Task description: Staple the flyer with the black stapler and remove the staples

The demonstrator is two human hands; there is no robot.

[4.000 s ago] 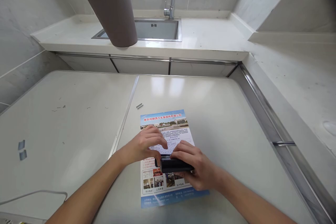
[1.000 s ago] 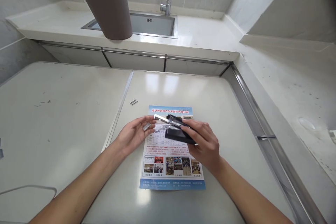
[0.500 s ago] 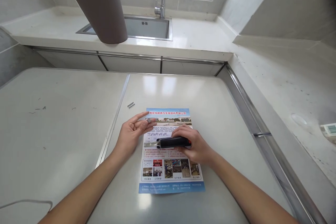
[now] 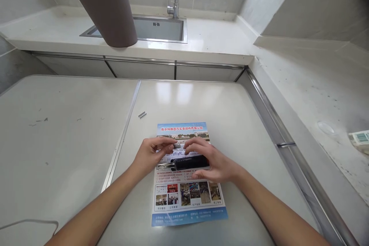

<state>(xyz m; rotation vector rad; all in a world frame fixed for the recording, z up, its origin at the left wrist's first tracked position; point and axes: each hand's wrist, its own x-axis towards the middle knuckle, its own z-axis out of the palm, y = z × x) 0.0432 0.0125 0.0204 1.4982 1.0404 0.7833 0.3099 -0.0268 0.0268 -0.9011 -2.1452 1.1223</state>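
Head view: a printed leaflet (image 4: pixel 188 196) lies flat on a pale table (image 4: pixel 239 123), its blue band nearest the person; it serves as landmark below.
Stapler: the black stapler (image 4: pixel 188 163) lies across the middle of the leaflet, its bare metal end (image 4: pixel 165 166) pointing to the leaflet's left edge.
Left hand: the left hand (image 4: pixel 148 153) reaches over the leaflet's left edge, thumb and fingertips pinching a small grey staple strip (image 4: pixel 177 146).
Staple strip: held above the leaflet's upper half, on the far side of the stapler and apart from it.
Right hand: the right hand (image 4: pixel 217 163) arches over the leaflet's right edge, fingers and thumb spread loosely on either side of the stapler; whether the palm touches the stapler's right end cannot be told.
Loose strips: two thin metal strips (image 4: pixel 142 115) lie side by side on the table, just beyond the leaflet's top left corner.
Scattered bits: small dark bits (image 4: pixel 46 119) lie well to the left of the leaflet.
Sink: well beyond the leaflet's far edge, a sink (image 4: pixel 185 32) with a tap (image 4: pixel 175 0) is set in a white counter (image 4: pixel 219 44).
Brown cylinder: a large brown cylinder (image 4: pixel 106 7) stands beyond the leaflet, to its left, partly hiding the sink.
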